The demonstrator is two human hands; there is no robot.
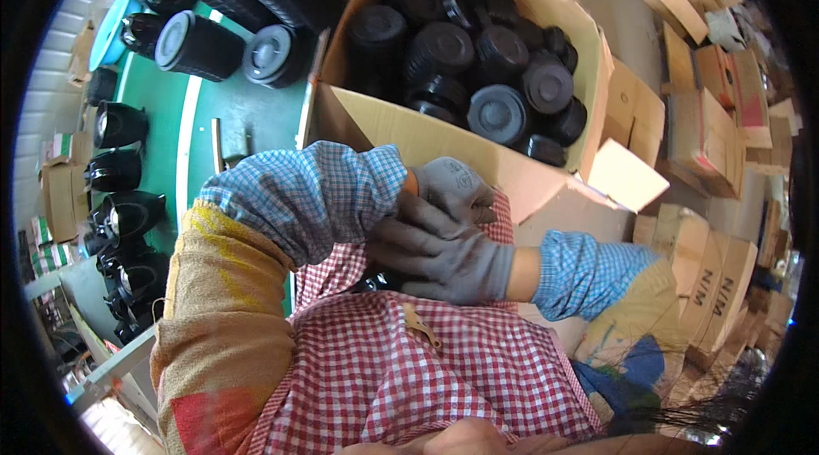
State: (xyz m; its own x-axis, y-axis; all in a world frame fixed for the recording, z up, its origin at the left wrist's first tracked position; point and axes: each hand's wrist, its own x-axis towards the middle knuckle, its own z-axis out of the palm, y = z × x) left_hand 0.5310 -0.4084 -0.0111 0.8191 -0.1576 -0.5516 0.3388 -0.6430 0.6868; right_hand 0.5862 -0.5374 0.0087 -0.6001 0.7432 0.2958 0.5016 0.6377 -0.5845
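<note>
Both my hands wear grey work gloves and meet in front of my red-and-white checked apron (444, 336). My left hand (452, 186) is curled, its fingertips bent down at the right; whatever it may hold is hidden. Just below and touching it, my right hand (448, 255) reaches across to the left, fingers bent over something. Under those fingers a piece of a glossy black thing (375, 280) shows against the apron; most of it is covered, so its kind cannot be told. Beyond my hands stands an open cardboard box (388, 124) full of black ribbed, round-ended containers (499, 114).
To the left a green-topped table (158, 127) carries large black cylinders (200, 46) and a row of glossy black rounded pieces (119, 169). A light-blue basin (115, 28) sits at its far end. Stacked cardboard cartons (712, 135) stand on the right.
</note>
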